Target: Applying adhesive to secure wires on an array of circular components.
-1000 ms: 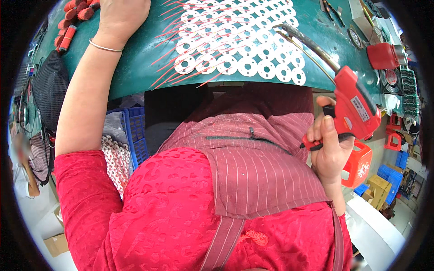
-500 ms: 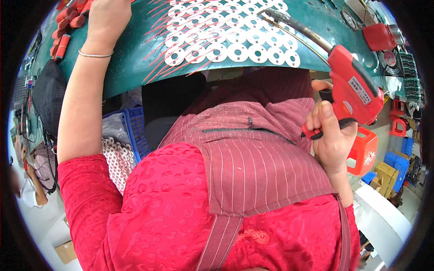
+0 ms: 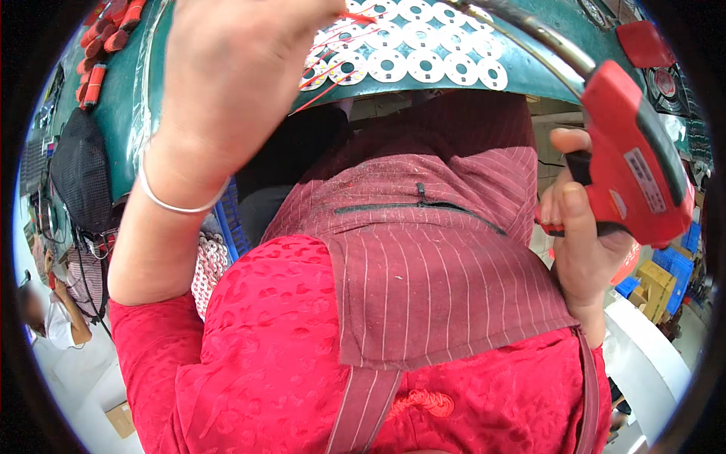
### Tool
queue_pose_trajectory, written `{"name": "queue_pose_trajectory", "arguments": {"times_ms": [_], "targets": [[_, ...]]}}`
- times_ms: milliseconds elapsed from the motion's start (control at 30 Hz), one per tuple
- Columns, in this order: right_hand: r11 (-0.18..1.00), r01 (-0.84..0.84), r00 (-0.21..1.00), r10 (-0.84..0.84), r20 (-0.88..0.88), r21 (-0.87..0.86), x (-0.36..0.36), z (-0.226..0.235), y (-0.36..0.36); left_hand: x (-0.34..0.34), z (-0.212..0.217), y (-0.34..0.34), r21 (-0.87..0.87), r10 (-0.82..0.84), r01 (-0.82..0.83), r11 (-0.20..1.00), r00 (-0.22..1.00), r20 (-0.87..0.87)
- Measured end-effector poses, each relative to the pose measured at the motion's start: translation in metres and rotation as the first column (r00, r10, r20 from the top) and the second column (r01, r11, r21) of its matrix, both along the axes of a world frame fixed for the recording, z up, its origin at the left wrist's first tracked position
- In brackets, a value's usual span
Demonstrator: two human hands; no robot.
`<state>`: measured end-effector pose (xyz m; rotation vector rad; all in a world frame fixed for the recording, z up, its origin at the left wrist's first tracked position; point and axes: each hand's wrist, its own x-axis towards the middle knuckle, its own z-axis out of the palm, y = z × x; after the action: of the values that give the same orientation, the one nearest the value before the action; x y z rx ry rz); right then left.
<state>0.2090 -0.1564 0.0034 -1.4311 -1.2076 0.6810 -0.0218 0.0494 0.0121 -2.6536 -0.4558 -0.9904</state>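
My left hand [image 3: 234, 83], slightly blurred, is closed above the left part of the green bench [image 3: 522, 82]. A red wire [image 3: 357, 17] sticks out at its fingertips. Beneath and beside it lie rows of flat white ring-shaped boards [image 3: 437, 70], with thin red wires [image 3: 318, 98] across those at the left. My right hand [image 3: 586, 250] grips a red and black soldering gun [image 3: 631, 159] off the bench's near edge on the right. Its metal barrel and a thin tube beside it reach up over the right end of the board rows.
Bundles of red wire [image 3: 94, 85] lie at the bench's far left. A dark mesh bag [image 3: 79, 170] hangs by its left edge. Below, a container holds more ring boards [image 3: 208, 272]. A red box-like item [image 3: 643, 44] and a small fan [image 3: 665, 85] stand right. Another person [image 3: 60, 318] is far left.
My left hand has come from the bench's upper left toward me and rightward, and now covers several boards. The soldering gun in my right hand has shifted a little right.
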Motion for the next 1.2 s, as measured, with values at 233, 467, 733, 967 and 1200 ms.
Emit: {"name": "queue_pose_trajectory", "arguments": {"times_ms": [233,467,733,967,1200], "targets": [[0.994,-0.059,0.988,0.045,-0.145,-0.088,0.001,-0.011,0.001,0.013,-0.03,-0.013,0.014,-0.042,0.041,0.999,0.995,0.086],[0.988,-0.059,0.99,0.04,-0.134,-0.141,-0.001,-0.01,0.001,0.014,-0.019,-0.016,0.069,-0.003,0.003,0.998,1.0,-0.007],[0.992,-0.087,0.986,0.072,-0.154,-0.097,0.0,-0.018,0.0,0.016,-0.021,-0.026,-0.096,0.017,-0.014,0.995,0.999,0.038],[0.991,-0.094,0.99,0.083,-0.115,-0.093,0.001,-0.02,-0.001,0.014,-0.028,-0.022,-0.079,-0.005,0.007,0.997,1.0,0.029],[0.978,-0.142,0.988,0.131,-0.079,-0.151,0.006,-0.021,-0.003,0.015,-0.027,-0.023,-0.102,-0.001,0.004,0.995,1.0,0.027]]}}
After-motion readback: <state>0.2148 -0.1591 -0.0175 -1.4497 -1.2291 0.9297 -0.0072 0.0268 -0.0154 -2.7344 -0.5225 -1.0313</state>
